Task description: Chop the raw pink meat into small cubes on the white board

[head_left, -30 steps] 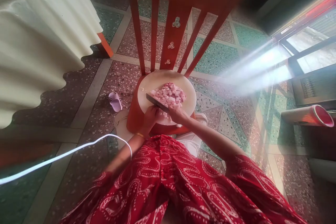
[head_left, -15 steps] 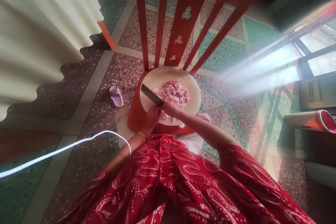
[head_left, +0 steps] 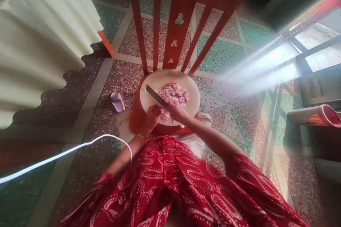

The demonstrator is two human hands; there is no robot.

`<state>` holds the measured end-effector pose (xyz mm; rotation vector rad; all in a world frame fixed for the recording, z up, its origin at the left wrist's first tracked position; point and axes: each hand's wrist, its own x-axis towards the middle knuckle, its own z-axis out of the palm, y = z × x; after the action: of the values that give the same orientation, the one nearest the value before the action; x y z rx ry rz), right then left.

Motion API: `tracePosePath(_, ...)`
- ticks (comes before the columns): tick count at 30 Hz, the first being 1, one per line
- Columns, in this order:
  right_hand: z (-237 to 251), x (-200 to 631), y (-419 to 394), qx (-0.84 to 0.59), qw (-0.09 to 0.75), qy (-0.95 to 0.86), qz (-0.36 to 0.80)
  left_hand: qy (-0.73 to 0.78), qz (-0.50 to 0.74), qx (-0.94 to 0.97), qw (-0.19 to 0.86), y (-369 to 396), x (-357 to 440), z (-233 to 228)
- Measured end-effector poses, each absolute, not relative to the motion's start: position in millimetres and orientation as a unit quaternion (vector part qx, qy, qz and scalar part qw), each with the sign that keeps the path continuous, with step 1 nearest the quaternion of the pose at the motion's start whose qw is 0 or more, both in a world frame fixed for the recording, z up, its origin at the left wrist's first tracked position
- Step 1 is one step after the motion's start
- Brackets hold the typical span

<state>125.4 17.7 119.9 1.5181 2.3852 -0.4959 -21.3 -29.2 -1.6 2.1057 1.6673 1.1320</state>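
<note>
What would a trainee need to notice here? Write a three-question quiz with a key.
1. True or false: the round pale chopping board lies on the floor.
2. The dark-bladed knife is gripped by: A) the left hand; B) the right hand; C) neither.
3. Fill in: the diced pink meat is piled on the ___.
Key: 1 false, it rests on the red wooden chair; 2 B; 3 board.

There is 1 knife (head_left: 157, 97), 1 round cutting board (head_left: 186, 108), 1 heap of diced meat (head_left: 173, 94), 1 red chair (head_left: 177, 25), 1 lilac slipper (head_left: 117, 101) and 2 hands.
</note>
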Motion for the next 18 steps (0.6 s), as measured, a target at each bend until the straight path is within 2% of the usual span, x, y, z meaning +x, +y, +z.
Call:
tracePosePath(5,116,138,-6,0.506,0.173,0.824,-0.188,0.546,0.386,0.731,0.135,-34,-23,0)
tracePosePath(11,108,119,7,0.505,0.189,0.817,-0.203,0.558,0.375,0.726,0.145,-31,-22,-2)
tracePosePath(18,93,88,33,0.484,0.147,0.842,-0.188,0.593,0.351,0.714,0.125,-28,-22,-4)
